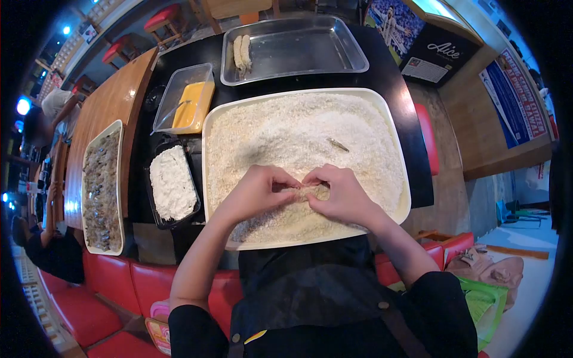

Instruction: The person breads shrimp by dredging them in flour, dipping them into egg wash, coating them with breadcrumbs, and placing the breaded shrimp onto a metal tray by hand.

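Over the large cream tray (407, 197) of pale breadcrumbs (274, 119), my two hands meet near its front edge. A crumb-coated shrimp (313, 191) lies between them, partly hidden by the fingers. My left hand (259, 190) is closed, with thumb and fingers pinching its left end. On the other end, my right hand (343, 194) is closed too, its thumb pressing from the near side. Farther back in the crumbs, a small greyish piece, perhaps another shrimp (338, 144), lies partly buried.
Behind stands a metal tray (298, 51) with two long breaded pieces (242, 52). To the left are a clear tub (173, 89) of orange-yellow batter (194, 107), a black container of white flour (172, 184) and a tray of greyish shrimp (101, 191). People are at far left.
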